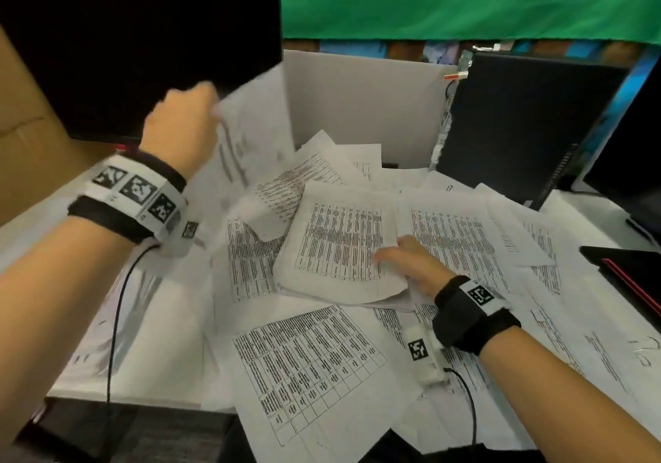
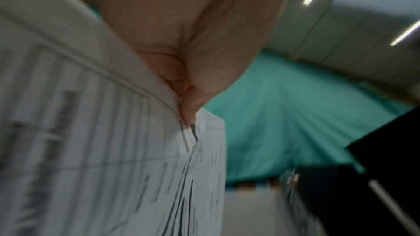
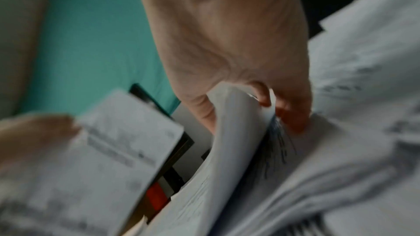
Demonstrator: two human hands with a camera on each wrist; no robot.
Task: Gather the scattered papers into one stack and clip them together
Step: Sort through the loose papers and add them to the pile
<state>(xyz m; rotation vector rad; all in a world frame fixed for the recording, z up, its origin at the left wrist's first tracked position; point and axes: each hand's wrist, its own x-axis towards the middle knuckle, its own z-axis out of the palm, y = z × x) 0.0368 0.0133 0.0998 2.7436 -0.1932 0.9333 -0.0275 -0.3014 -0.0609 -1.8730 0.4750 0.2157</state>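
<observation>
Printed sheets lie scattered over the white desk (image 1: 171, 337). My left hand (image 1: 182, 119) is raised at the upper left and pinches the top edge of a lifted sheet (image 1: 250, 129), which hangs down blurred; the left wrist view shows the thumb (image 2: 188, 110) pressed on that sheet (image 2: 113, 150). My right hand (image 1: 404, 262) is low at the centre and grips the right edge of a small gathered stack (image 1: 339, 244), thumb on top. In the right wrist view the fingers (image 3: 293, 119) curl round the bent stack (image 3: 236, 132). No clip is in view.
A dark monitor (image 1: 143, 51) stands at the back left, a black computer case (image 1: 518, 122) at the back right. A black and red object (image 1: 629, 276) lies at the right edge. A dark item (image 1: 125, 434) sits at the front. Loose sheets (image 1: 307, 362) cover the desk.
</observation>
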